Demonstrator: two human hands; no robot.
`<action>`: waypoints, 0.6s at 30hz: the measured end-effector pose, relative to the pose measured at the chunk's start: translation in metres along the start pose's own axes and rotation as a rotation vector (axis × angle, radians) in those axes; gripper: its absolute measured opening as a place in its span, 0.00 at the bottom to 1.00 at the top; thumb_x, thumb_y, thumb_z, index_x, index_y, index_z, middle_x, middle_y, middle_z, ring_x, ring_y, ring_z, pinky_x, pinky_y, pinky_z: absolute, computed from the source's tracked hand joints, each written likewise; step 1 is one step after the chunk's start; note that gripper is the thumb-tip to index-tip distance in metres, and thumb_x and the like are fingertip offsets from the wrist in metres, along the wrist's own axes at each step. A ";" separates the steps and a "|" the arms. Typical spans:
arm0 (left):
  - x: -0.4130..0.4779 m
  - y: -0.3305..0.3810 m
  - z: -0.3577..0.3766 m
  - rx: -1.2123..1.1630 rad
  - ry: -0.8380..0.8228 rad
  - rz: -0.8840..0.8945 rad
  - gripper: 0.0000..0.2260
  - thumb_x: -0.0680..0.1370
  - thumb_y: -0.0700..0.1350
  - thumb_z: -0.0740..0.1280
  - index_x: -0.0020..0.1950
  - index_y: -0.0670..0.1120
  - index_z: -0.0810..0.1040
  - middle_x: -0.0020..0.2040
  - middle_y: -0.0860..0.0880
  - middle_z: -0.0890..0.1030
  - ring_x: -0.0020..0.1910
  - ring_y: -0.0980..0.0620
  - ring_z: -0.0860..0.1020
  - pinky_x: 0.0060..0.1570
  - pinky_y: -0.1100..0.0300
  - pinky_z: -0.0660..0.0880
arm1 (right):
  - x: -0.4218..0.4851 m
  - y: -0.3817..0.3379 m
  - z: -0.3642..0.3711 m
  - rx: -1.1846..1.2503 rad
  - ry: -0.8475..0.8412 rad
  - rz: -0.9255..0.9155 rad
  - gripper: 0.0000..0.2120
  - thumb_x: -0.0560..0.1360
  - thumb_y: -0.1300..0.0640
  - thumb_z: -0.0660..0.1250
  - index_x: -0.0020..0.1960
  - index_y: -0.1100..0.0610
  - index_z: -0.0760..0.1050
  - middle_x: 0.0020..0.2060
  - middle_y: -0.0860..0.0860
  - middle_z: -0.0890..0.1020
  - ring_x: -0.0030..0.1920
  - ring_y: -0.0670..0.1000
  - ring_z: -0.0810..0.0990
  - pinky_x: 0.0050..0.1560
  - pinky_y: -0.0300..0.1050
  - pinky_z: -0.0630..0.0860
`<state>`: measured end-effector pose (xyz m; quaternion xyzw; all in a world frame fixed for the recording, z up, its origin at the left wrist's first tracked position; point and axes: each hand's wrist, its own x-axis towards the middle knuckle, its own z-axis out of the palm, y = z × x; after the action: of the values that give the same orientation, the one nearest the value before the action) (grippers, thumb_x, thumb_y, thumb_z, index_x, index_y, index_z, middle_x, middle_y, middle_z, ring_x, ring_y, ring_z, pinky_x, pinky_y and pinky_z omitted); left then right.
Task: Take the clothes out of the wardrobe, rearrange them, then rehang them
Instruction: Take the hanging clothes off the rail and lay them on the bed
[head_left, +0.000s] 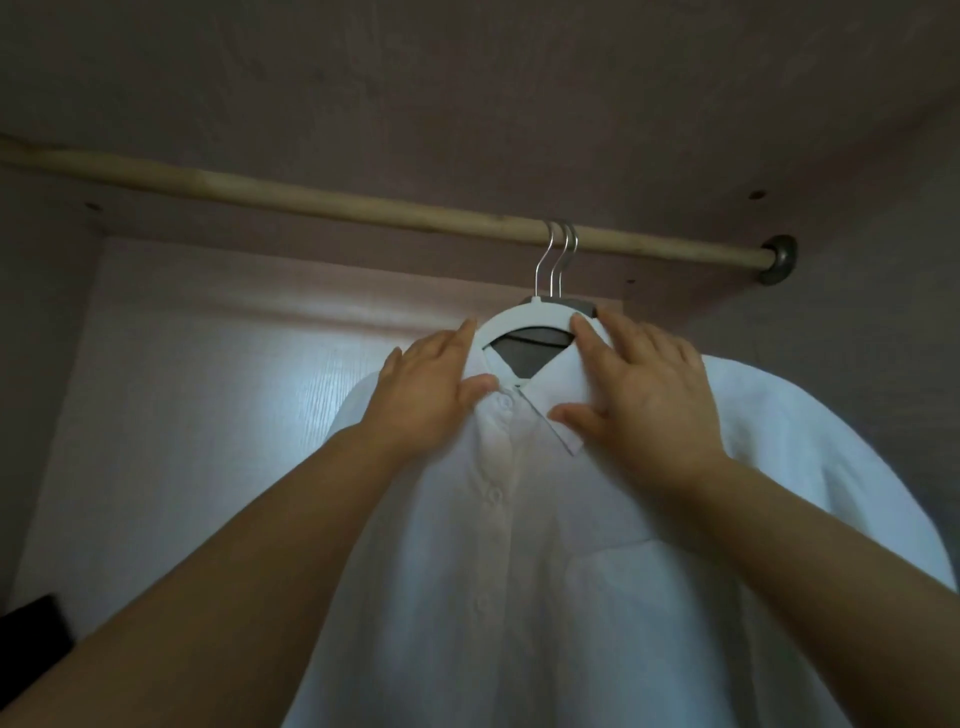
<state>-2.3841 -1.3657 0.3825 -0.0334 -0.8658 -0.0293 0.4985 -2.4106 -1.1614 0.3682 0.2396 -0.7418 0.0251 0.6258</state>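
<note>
White button-up shirt (519, 571) seen hung on white plastic hanger (524, 317), steel hook (543, 260) looped over pale wooden rail (311, 200) at 12 o'clock. Dark grey hanger (584, 306) glimpsed just behind, its own hook beside first. Left hand (431, 400) laid flat on collar (558, 415) at 10 o'clock of top button, fingers straight, nothing gripped. Right hand (644, 400) spread wide on collar at 2 o'clock, thumb pressed near collar point. Rail end held in dark round socket (779, 257) at 3 o'clock.

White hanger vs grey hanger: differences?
The white hanger hangs in front; the grey hanger sits behind it. The white hanger carries the shirt and shows its curved top; the grey hanger is mostly hidden. Both hook onto the wooden rod.
</note>
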 end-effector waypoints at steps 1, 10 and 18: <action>0.000 0.001 0.003 0.003 -0.002 0.000 0.33 0.78 0.59 0.58 0.77 0.49 0.48 0.75 0.47 0.60 0.73 0.47 0.59 0.71 0.47 0.55 | 0.000 0.002 0.004 -0.024 0.039 -0.015 0.38 0.65 0.40 0.72 0.70 0.55 0.67 0.68 0.57 0.71 0.63 0.61 0.71 0.61 0.54 0.67; 0.001 0.011 0.009 -0.013 0.177 -0.030 0.37 0.73 0.61 0.65 0.76 0.52 0.53 0.69 0.47 0.67 0.68 0.48 0.63 0.64 0.52 0.57 | 0.022 0.025 -0.006 -0.042 0.217 -0.127 0.34 0.61 0.45 0.77 0.62 0.59 0.76 0.52 0.59 0.81 0.47 0.62 0.79 0.46 0.51 0.72; -0.019 0.024 -0.039 -0.082 0.378 -0.037 0.34 0.72 0.59 0.67 0.75 0.55 0.59 0.65 0.46 0.70 0.65 0.47 0.64 0.61 0.54 0.56 | 0.026 0.019 -0.048 0.049 0.159 -0.003 0.37 0.68 0.40 0.70 0.70 0.59 0.66 0.61 0.59 0.76 0.59 0.62 0.71 0.56 0.53 0.65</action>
<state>-2.3395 -1.3454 0.3862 -0.0318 -0.7553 -0.0794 0.6498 -2.3767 -1.1369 0.4079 0.2535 -0.6886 0.0613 0.6766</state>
